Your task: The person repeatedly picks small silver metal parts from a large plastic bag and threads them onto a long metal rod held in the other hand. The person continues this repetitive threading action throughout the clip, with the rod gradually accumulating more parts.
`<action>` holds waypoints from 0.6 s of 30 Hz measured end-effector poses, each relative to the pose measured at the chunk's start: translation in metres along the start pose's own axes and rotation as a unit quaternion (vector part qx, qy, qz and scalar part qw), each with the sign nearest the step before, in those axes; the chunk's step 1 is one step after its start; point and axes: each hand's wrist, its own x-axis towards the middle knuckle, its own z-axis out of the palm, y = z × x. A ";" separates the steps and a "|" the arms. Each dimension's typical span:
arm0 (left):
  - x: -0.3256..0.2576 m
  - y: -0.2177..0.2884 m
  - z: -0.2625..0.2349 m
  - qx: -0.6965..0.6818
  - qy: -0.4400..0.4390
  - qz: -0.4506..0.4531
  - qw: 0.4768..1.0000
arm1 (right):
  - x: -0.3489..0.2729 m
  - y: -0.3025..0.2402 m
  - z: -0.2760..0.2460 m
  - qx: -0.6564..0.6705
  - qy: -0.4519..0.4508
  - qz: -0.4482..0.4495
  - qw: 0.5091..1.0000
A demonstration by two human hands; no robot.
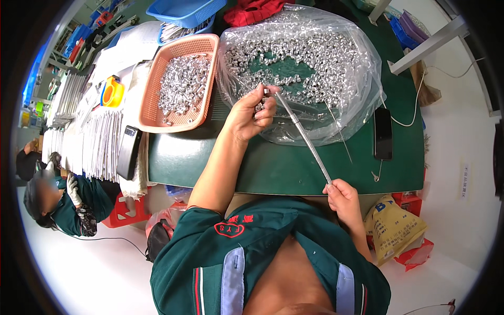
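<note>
Steel-grey, the thin metal rod point(304, 137) slants from the right hand point(344, 198), which pinches its near end at the green table's point(273, 168) edge, up and leftward to the left hand point(252, 116). That hand's fingertips close on small silver sleeves at the rod's tip. Behind lie a clear plastic bag point(362, 79) and an orange perforated basket point(152, 89), both holding more sleeves.

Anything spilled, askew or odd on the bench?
Nothing spilled: the small metal parts stay on the clear bag and in the orange basket. One loose thin rod lies across the bag's edge. The phone lies near the table edge, cable attached.
</note>
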 end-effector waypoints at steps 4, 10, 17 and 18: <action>-0.001 -0.001 0.001 0.028 0.014 0.001 1.000 | 0.001 0.000 0.001 -0.019 -0.001 0.001 1.000; 0.000 -0.003 0.000 0.025 0.021 -0.034 0.999 | 0.004 0.003 0.004 -0.063 0.019 -0.012 0.998; 0.003 -0.002 -0.002 0.051 0.044 -0.040 0.997 | 0.005 0.007 0.003 -0.078 0.015 0.002 0.997; 0.003 0.000 -0.006 0.052 0.014 -0.045 0.998 | 0.004 0.007 0.003 -0.062 0.008 0.021 0.998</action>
